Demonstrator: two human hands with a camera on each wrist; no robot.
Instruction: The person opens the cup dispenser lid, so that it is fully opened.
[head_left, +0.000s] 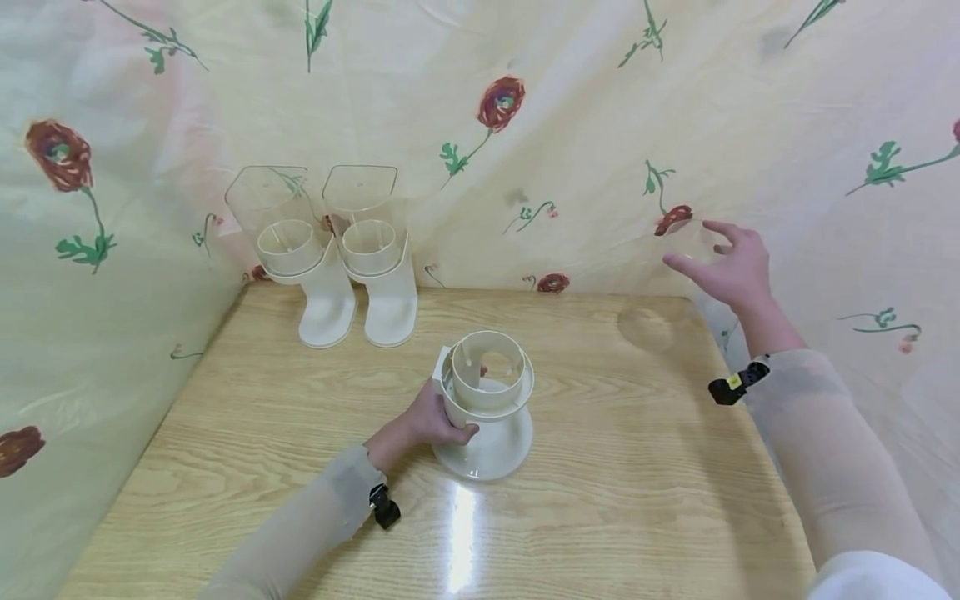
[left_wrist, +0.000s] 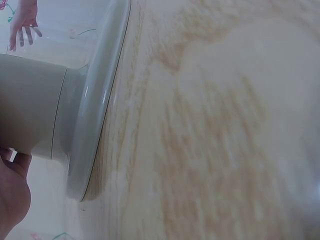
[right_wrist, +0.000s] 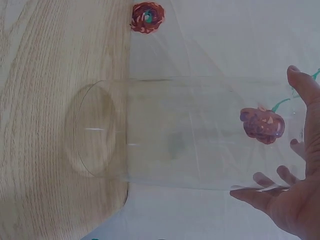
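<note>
My left hand [head_left: 438,414] grips a white stand [head_left: 483,454] around its upper cup-like part, near the table's middle. A pale ring-shaped insert [head_left: 487,400] sits in the top of the stand. The stand's round base rests on the wood, seen edge-on in the left wrist view. At the far right, my right hand [head_left: 738,271] holds a clear cylinder [right_wrist: 185,135] by its upper end, thumb on one side and fingers on the other. The cylinder's lower rim is close to the tabletop; whether it touches, I cannot tell.
Two white stands [head_left: 327,308] [head_left: 392,310] with clear containers [head_left: 270,196] [head_left: 363,192] are side by side at the back left of the wooden table [head_left: 600,500]. A flowered cloth [head_left: 585,167] hangs behind and beside the table.
</note>
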